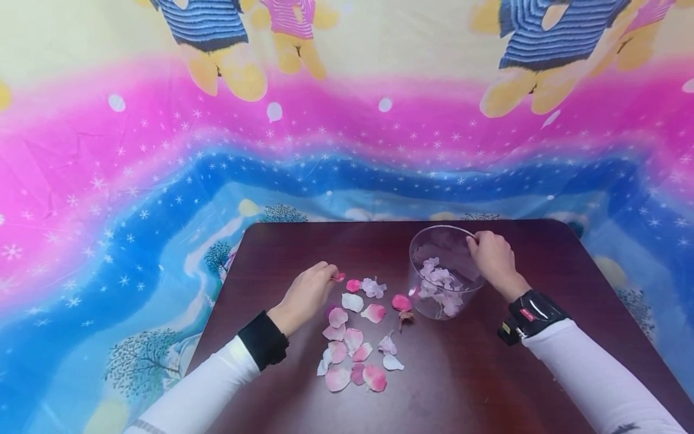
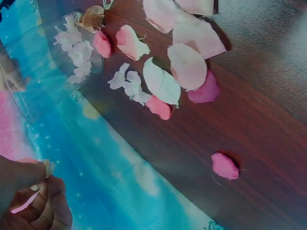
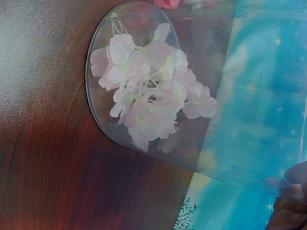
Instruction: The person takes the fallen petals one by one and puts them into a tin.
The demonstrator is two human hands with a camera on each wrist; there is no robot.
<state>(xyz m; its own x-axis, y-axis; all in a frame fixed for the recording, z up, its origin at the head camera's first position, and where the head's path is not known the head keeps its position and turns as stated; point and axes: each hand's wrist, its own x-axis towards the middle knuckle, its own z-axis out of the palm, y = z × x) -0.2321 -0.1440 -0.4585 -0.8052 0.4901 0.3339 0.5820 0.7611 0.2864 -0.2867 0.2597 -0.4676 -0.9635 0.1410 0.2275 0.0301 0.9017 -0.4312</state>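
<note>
The left hand (image 1: pixel 308 294) pinches a small pink petal (image 1: pixel 339 277) between thumb and fingertips, raised over the left of the table. In the left wrist view, the curled fingers partly hide that petal. With fingers hooked over its rim, the right hand (image 1: pixel 494 260) holds a clear round container (image 1: pixel 440 240). Inside the container lies a clump of pale pink blossoms (image 3: pixel 148 91), seen through its wall in the right wrist view. Loose petals (image 1: pixel 374 313) in pink and white are spread between the hands. A pale lilac blossom (image 1: pixel 373 287) lies among them.
A dark brown wooden table (image 1: pixel 455 380) carries everything. Close by the container is a dried brown piece (image 1: pixel 405 318). One pink petal (image 2: pixel 225 166) lies apart from the others in the left wrist view. Behind the table hangs a patterned cloth (image 1: pixel 347 120).
</note>
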